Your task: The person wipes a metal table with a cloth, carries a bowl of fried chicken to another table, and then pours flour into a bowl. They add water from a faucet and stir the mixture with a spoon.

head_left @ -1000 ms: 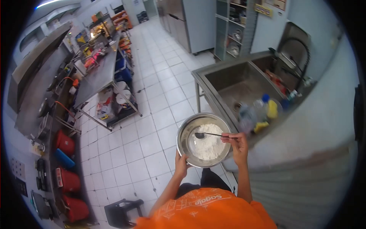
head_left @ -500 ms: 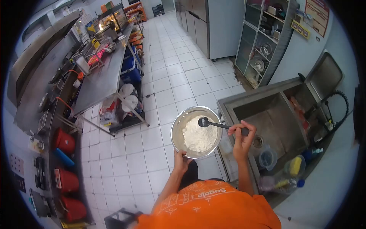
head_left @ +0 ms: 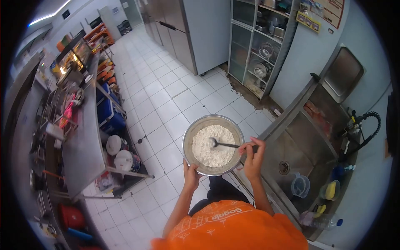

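Note:
A round metal mixing bowl (head_left: pixel 187 139) is held out in front of my orange shirt, with white flour (head_left: pixel 204 152) spread over its bottom. My left hand (head_left: pixel 191 175) grips the rim at the near left, thumb on the edge and the other fingers partly hidden beneath. In my right hand (head_left: pixel 251 157) is the handle of a black measuring spoon (head_left: pixel 228 145), pinched between the fingers at the bowl's right side. The spoon's head is over the middle of the flour and slightly blurred.
To the right stands a steel sink (head_left: pixel 300 137) with a clear plastic cup (head_left: pixel 300 186), a yellow sponge (head_left: pixel 331 191) and a plastic bottle (head_left: pixel 329 221). A steel table (head_left: pixel 83 154) is on the left, white buckets (head_left: pixel 123 160) beneath it. Ahead are tiled floor and a shelf cabinet (head_left: pixel 258 50).
The spoon has moved left and down, deeper over the flour. The flour, heaped earlier, now lies flatter and wider. My view has turned to the right.

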`<action>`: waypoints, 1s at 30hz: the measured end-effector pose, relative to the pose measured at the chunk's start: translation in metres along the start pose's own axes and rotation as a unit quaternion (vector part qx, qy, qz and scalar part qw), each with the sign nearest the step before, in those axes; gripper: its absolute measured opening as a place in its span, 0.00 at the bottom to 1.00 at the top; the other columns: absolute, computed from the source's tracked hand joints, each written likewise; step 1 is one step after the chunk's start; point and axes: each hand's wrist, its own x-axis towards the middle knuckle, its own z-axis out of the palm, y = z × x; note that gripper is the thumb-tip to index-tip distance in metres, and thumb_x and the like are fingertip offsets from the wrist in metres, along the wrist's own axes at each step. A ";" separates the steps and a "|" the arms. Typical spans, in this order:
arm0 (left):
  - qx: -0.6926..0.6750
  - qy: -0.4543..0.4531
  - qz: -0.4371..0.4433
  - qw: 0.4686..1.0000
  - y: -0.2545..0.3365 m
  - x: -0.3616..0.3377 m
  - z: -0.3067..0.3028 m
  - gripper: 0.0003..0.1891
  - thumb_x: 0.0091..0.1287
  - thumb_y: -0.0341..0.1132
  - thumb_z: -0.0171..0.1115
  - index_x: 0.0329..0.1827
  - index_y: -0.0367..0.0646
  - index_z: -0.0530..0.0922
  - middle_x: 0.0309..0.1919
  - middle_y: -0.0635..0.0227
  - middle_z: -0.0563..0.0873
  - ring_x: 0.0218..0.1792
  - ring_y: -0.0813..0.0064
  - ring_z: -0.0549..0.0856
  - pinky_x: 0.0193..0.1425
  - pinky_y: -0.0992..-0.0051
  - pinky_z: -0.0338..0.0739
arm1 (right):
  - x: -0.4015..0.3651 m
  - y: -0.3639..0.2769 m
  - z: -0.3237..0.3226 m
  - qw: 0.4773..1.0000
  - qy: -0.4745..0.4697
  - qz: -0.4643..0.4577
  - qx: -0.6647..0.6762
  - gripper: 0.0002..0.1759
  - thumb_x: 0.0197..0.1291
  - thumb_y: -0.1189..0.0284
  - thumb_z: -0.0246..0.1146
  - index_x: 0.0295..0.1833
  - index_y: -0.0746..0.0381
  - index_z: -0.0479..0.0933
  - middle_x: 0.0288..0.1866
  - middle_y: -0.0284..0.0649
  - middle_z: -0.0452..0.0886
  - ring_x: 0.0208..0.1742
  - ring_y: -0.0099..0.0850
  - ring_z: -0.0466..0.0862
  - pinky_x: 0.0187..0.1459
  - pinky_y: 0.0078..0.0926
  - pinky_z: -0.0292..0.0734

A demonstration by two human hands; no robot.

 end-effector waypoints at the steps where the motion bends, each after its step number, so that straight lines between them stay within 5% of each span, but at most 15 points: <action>1: 0.007 -0.006 -0.011 1.000 0.003 0.020 0.000 0.36 0.57 0.28 0.47 0.72 0.55 0.52 0.58 0.56 0.71 0.49 0.58 0.81 0.41 0.58 0.86 | 0.015 0.007 0.001 1.000 0.009 0.003 -0.001 0.14 0.72 0.80 0.45 0.61 0.67 0.61 0.34 0.40 0.77 0.32 0.23 0.74 0.38 0.21 0.74; 4: 0.019 -0.024 -0.034 0.999 0.018 0.084 0.004 0.36 0.56 0.28 0.47 0.73 0.55 0.52 0.59 0.55 0.70 0.52 0.57 0.80 0.43 0.55 0.86 | 0.068 0.038 0.008 0.991 0.069 -0.080 -0.076 0.14 0.72 0.80 0.46 0.61 0.66 0.60 0.34 0.40 0.77 0.32 0.23 0.75 0.38 0.22 0.74; 7: 0.032 -0.037 -0.050 0.998 0.040 0.121 0.017 0.37 0.56 0.29 0.47 0.73 0.55 0.53 0.60 0.56 0.69 0.55 0.56 0.78 0.44 0.52 0.85 | 0.100 0.063 0.024 0.995 0.072 0.066 -0.003 0.14 0.73 0.79 0.46 0.61 0.66 0.59 0.34 0.42 0.77 0.30 0.25 0.76 0.36 0.23 0.76; 12: 0.065 -0.059 -0.046 0.995 0.066 0.187 0.028 0.34 0.56 0.33 0.50 0.70 0.51 0.58 0.63 0.58 0.68 0.60 0.55 0.76 0.52 0.47 0.81 | 0.137 0.082 0.028 0.985 0.095 0.096 -0.103 0.13 0.74 0.78 0.45 0.61 0.66 0.59 0.33 0.43 0.78 0.31 0.25 0.78 0.37 0.23 0.77; 17: 0.113 -0.137 -0.069 0.982 0.081 0.260 0.063 0.38 0.52 0.30 0.51 0.72 0.52 0.56 0.62 0.59 0.68 0.59 0.57 0.74 0.46 0.58 0.84 | 0.172 0.124 0.038 0.977 0.172 0.105 -0.066 0.13 0.74 0.77 0.45 0.61 0.65 0.59 0.34 0.43 0.78 0.31 0.25 0.79 0.37 0.22 0.78; 30: 0.247 -0.408 -0.234 0.847 0.053 0.381 0.231 0.38 0.55 0.30 0.51 0.73 0.53 0.52 0.60 0.55 0.70 0.56 0.55 0.77 0.43 0.54 0.85 | 0.174 0.119 -0.013 0.865 0.475 0.068 -0.148 0.19 0.71 0.80 0.49 0.65 0.63 0.57 0.37 0.40 0.79 0.36 0.21 0.76 0.41 0.20 0.74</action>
